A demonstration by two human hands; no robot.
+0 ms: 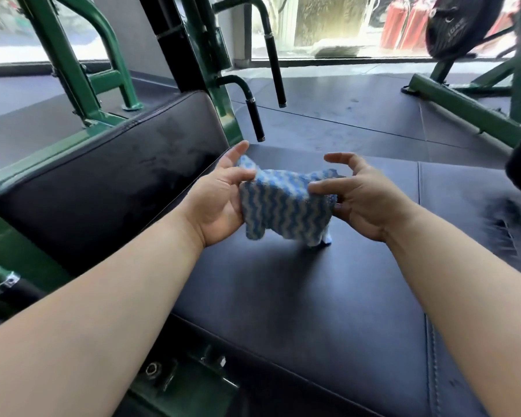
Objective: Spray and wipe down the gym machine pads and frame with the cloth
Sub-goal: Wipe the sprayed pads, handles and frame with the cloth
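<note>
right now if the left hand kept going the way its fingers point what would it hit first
Likely the lower black handle grip, just past the left hand; depth is unclear.

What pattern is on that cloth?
Blue and white wavy stripes on the cloth, seen in the head view.

A gym: green machine frame [63,55], dark padded bench [283,296], rubber floor [358,115].
</note>
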